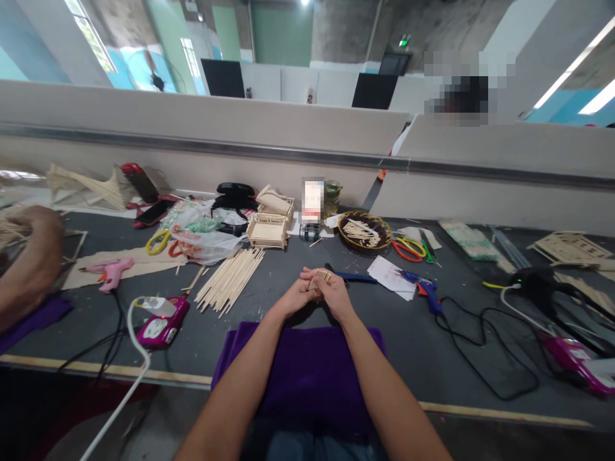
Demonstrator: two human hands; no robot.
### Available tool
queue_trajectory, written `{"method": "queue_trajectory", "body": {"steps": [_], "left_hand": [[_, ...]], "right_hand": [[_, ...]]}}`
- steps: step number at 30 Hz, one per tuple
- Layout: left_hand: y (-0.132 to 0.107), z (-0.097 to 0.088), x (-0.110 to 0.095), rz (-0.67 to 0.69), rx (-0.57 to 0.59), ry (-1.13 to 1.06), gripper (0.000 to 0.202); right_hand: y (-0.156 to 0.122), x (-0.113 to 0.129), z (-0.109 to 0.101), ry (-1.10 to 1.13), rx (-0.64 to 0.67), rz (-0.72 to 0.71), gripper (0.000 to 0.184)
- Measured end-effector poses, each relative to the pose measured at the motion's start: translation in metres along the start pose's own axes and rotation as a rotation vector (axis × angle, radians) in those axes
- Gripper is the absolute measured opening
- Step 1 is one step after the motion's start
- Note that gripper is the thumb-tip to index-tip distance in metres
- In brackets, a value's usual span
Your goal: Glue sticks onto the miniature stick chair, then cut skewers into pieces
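Observation:
Between my fingers is a small piece of pale wooden sticks (319, 279), partly covered by the hands. My left hand (300, 294) grips it from the left, and my right hand (337, 296) closes on it from the other side. Both hands are just above the dark table, past a folded purple cloth (312, 365). A blue-handled tool (355, 277) lies behind my right hand. Left of my hands is a spread of loose thin wooden sticks (230, 278). Farther back stands a small wooden stick-built model (269, 229).
A woven basket (342, 240) holds short stick pieces. A blue glue gun (430, 296) with a looping black cord lies right, near white paper (388, 279) and yellow-handled scissors (408, 250). At left are a pink glue gun (114, 272), a magenta power strip (166, 326) and another person's arm (33, 262).

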State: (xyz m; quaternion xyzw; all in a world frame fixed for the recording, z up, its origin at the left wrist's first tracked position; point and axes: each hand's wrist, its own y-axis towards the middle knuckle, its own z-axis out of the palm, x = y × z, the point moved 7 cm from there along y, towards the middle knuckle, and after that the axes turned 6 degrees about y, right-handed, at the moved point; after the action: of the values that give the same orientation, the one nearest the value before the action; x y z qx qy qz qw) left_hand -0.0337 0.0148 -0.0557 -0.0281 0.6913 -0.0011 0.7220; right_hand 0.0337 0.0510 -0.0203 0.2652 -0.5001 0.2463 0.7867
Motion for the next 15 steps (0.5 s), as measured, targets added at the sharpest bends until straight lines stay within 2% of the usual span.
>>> {"method": "queue_trajectory", "body": {"steps": [9, 15], "left_hand": [[-0.0002, -0.0004, 0.0011, -0.022, 0.026, -0.017, 0.046], [-0.0007, -0.0048, 0.0061, -0.071, 0.003, -0.125, 0.037]], "right_hand": [[0.0026, -0.0031, -0.0022, -0.008, -0.025, 0.008, 0.030], [0.0003, 0.0038, 0.0041, -0.105, 0.064, -0.032, 0.030]]}}
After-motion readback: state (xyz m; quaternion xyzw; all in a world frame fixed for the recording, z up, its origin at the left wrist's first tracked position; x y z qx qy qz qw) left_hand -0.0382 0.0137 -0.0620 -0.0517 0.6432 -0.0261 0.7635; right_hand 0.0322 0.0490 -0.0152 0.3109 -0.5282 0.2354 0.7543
